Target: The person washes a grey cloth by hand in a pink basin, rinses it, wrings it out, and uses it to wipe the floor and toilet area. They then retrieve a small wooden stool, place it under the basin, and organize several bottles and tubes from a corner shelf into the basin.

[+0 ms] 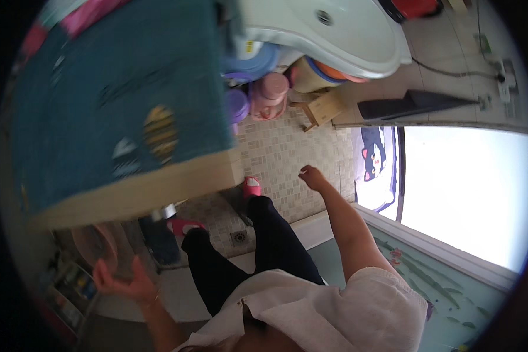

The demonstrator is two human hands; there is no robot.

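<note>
My left hand (pixel 127 281) is at the lower left, blurred, palm up with thumb and fingers spread and nothing in it. Nearest to it is a pink plastic basin (pixel 110 246), just beyond the fingertips. My right hand (pixel 313 178) hangs over the tiled floor (pixel 281 154), fingers loosely curled, a small gap by the thumb and no object visible in it. To the left stands a box-shaped piece with a teal cover (pixel 92 97), which bears a pineapple print and writing. Its beige side (pixel 158 189) faces me.
A white washbasin (pixel 356 31) is at the top, above a pink jug (pixel 268 94), buckets (pixel 312 75) and a wooden stool (pixel 328 108). A cat-print mat (pixel 374 167) lies by the bright doorway (pixel 466 189). There is a floor drain (pixel 239 238) between my feet in pink slippers (pixel 251 187).
</note>
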